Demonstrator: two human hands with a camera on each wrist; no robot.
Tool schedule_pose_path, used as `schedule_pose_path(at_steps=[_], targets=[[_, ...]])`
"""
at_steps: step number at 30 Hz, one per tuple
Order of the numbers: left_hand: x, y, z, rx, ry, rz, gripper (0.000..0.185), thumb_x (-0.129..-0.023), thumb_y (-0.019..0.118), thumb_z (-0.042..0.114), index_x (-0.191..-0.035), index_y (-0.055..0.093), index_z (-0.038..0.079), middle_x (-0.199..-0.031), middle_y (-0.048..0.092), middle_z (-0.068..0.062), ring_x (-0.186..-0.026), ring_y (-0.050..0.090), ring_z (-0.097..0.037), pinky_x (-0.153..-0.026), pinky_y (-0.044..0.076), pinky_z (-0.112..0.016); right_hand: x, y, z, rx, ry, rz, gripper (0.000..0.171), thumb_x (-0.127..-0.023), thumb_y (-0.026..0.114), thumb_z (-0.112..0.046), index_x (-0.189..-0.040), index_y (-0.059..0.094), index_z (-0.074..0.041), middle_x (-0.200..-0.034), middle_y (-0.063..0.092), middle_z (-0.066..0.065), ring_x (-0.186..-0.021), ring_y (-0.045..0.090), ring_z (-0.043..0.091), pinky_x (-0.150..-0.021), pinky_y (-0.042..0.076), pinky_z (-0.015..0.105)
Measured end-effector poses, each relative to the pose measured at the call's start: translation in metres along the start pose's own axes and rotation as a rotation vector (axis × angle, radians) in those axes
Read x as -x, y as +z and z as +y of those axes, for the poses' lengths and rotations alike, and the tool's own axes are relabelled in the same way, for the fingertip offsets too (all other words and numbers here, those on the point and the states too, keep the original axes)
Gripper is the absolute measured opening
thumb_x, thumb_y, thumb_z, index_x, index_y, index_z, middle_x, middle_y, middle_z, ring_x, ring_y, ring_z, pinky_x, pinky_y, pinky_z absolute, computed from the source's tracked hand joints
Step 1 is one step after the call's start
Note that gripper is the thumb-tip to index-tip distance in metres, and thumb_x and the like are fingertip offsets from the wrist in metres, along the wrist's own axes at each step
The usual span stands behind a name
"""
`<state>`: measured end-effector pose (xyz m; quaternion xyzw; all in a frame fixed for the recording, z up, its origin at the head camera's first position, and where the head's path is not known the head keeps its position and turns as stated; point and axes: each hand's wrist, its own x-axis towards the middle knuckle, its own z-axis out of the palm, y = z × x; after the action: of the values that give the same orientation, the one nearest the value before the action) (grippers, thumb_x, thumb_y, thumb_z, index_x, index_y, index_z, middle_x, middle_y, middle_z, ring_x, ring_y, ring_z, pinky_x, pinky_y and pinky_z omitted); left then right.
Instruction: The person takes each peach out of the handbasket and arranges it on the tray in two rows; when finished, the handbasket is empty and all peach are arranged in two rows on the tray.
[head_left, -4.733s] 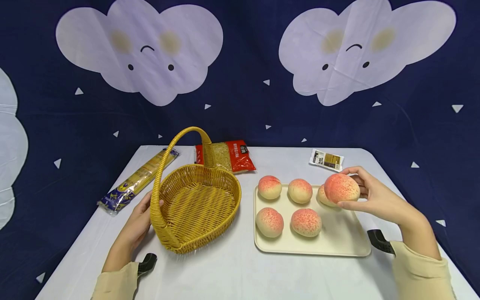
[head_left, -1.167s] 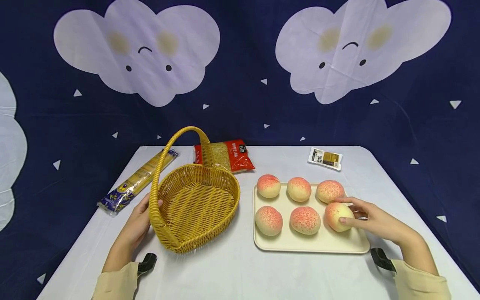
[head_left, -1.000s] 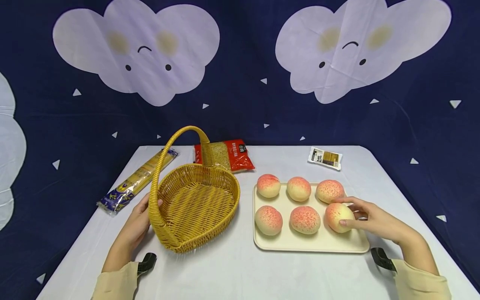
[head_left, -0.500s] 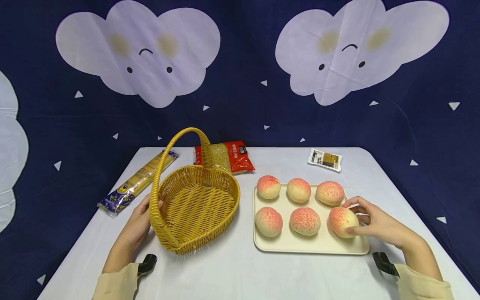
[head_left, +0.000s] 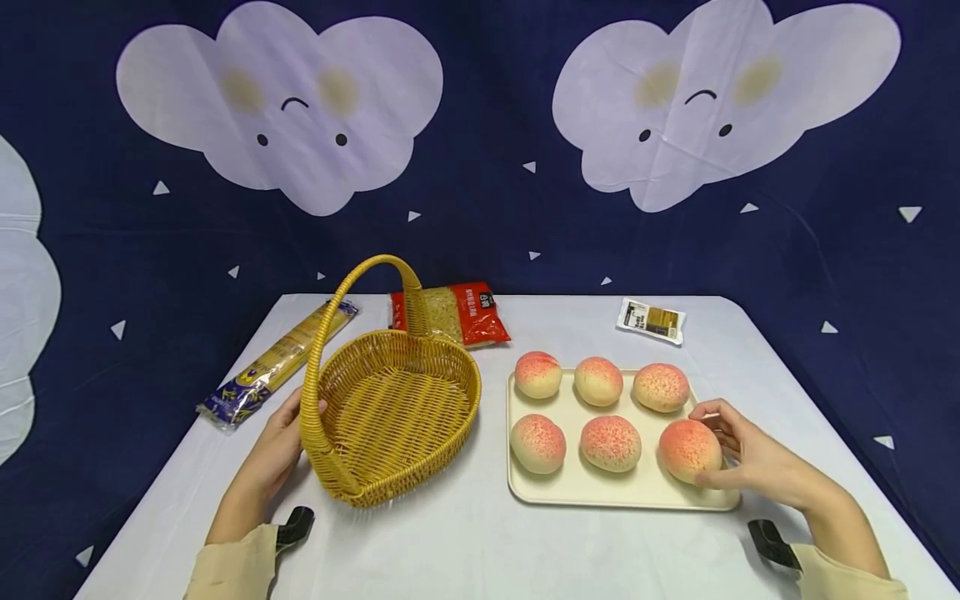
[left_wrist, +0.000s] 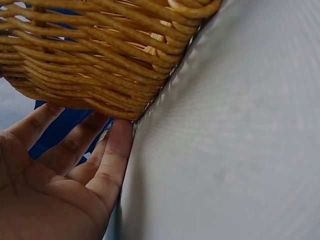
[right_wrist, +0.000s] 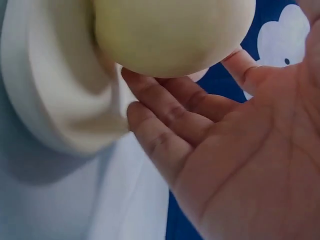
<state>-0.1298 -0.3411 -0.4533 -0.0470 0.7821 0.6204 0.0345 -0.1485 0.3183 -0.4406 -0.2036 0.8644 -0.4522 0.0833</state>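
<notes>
My right hand holds a red-and-cream peach at the front right of the cream tray, with the thumb on its near side and fingers behind. In the right wrist view the peach's pale side is against the fingertips, over the tray's rim. Several other peaches lie on the tray in two rows, among them a speckled one in the front middle. My left hand grips the left side of the wicker basket, a digit showing over the rim; its fingers lie against the outer weave.
Behind the basket lie a long blue-and-yellow pasta packet and a red bag of noodle-like food. A small white packet sits at the back right of the white-covered table. A dark blue cloud-print cloth hangs behind.
The right hand has lowered the peach from above the back right peach to the tray's front right corner, then turned it, red side now facing up. The left hand and basket stay put.
</notes>
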Motion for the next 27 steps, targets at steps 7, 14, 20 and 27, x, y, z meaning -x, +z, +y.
schedule_pose_path(at_steps=[7, 14, 20, 27], targets=[[0.000, -0.003, 0.001, -0.017, -0.007, 0.019, 0.061, -0.115, 0.052, 0.036, -0.166, 0.032, 0.009, -0.157, 0.039, -0.012, -0.123, 0.047, -0.007, -0.094, 0.046, -0.014, 0.004, 0.002, -0.008, 0.067, 0.027, -0.049, 0.084, -0.080, 0.093, -0.010, -0.147, 0.042, -0.002, -0.126, 0.064, 0.014, -0.109, 0.062, -0.005, -0.087, 0.051, 0.016], [0.000, -0.007, 0.002, -0.013, -0.001, 0.037, 0.051, -0.114, 0.054, 0.034, -0.154, 0.043, 0.004, -0.135, 0.049, -0.002, -0.113, 0.050, -0.008, -0.090, 0.049, -0.020, 0.000, 0.006, -0.011, 0.168, 0.027, -0.012, 0.078, -0.079, 0.096, -0.017, -0.144, 0.054, -0.005, -0.130, 0.068, 0.013, -0.106, 0.061, -0.007, -0.086, 0.055, 0.023], [-0.002, -0.011, 0.004, -0.040, -0.018, 0.046, 0.061, -0.114, 0.054, 0.034, -0.164, 0.035, 0.003, -0.145, 0.047, -0.007, -0.115, 0.048, -0.003, -0.091, 0.048, -0.018, -0.002, 0.010, -0.012, 0.165, 0.028, 0.003, 0.082, -0.078, 0.097, -0.016, -0.145, 0.052, -0.002, -0.131, 0.067, 0.017, -0.106, 0.060, -0.009, -0.086, 0.055, 0.022], [0.011, -0.027, 0.014, -0.145, 0.134, 0.095, 0.062, -0.117, 0.045, 0.034, -0.168, 0.029, 0.002, -0.142, 0.051, 0.012, -0.115, 0.053, 0.012, -0.089, 0.052, -0.015, -0.002, 0.009, -0.021, 0.155, 0.036, 0.010, 0.078, -0.083, 0.094, -0.020, -0.146, 0.052, -0.003, -0.136, 0.066, 0.019, -0.111, 0.058, -0.013, -0.088, 0.057, 0.021]])
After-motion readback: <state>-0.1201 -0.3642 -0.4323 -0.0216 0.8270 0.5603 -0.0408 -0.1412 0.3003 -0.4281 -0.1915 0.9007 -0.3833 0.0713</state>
